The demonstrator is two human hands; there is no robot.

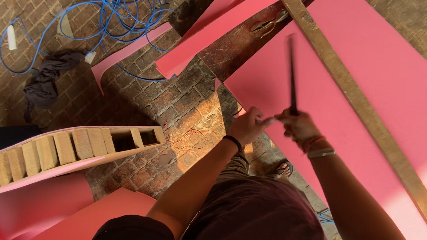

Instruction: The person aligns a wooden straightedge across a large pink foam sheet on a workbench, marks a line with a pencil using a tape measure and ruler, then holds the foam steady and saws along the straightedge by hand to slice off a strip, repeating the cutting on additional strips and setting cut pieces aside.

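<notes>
A large pink sheet [399, 72] lies across the right of the head view. My right hand [299, 126] is shut on a thin dark blade-like tool [292, 75] that points up and away over the sheet. My left hand [249, 124] rests at the sheet's near left edge, fingers curled and touching the right hand's fingertips. A long worn wooden straightedge [362, 109] lies diagonally on the sheet, just right of the tool.
Brick floor with a blue coiled cable [116, 15], a dark rag [45, 82], pink offcuts [213, 41], and a pink-edged frame with wooden blocks [68, 153] at the left. Scissors [268, 24] lie on a dark board near the top. A sandalled foot [282, 169] shows below.
</notes>
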